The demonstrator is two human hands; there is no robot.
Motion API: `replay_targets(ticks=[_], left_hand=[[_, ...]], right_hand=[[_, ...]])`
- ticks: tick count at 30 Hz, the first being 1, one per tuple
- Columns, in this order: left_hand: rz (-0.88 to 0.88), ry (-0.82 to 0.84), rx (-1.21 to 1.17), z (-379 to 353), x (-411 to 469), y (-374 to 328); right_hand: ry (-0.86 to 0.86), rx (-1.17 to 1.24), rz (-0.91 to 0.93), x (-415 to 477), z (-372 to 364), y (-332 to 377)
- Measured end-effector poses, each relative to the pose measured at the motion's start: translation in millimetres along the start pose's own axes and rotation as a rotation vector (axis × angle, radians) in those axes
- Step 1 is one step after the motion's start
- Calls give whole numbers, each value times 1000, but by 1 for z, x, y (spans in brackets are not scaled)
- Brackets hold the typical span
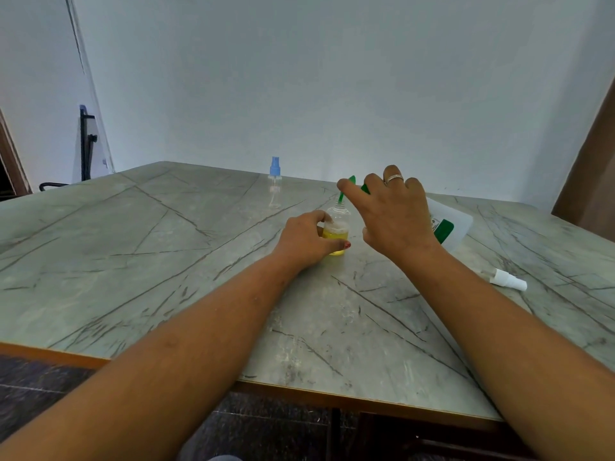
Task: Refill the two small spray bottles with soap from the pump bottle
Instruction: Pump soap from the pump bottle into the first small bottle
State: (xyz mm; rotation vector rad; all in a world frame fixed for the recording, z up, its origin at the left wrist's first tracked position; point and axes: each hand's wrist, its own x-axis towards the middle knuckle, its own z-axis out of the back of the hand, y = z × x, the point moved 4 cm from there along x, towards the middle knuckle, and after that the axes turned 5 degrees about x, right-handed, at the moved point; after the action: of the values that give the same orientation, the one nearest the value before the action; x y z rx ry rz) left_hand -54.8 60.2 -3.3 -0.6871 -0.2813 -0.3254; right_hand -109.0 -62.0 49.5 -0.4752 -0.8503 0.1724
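Note:
A small clear spray bottle (337, 227) stands uncapped at the table's middle, about half full of yellow soap, and my left hand (306, 239) grips its side. My right hand (392, 214) holds the tilted pump bottle (449, 221), a translucent jug with a green label, its green pump nozzle (346, 189) pointing down into the small bottle's neck. A second small spray bottle (275, 184), clear and empty-looking with a blue spray cap, stands farther back. A white spray cap (507, 280) lies on the table to the right.
The grey marble-patterned table (149, 261) has an orange edge along the near side. A white wall runs behind it. A dark stand (87, 144) leans at the far left and a brown panel (592, 181) rises at the right.

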Motion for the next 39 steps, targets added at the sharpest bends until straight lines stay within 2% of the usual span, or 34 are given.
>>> replay_targets(ticks=[8,22,39], left_hand=[[10,-12,-13,-2,2,4],[-6,-5,-13,-4,5,5],[-4,-2,-18,-1,2,2]], right_hand=[[52,62,-31,0,-7,-1],[25,29,-21,0,0,-1],[71,86,-58,-1,-11,-4]])
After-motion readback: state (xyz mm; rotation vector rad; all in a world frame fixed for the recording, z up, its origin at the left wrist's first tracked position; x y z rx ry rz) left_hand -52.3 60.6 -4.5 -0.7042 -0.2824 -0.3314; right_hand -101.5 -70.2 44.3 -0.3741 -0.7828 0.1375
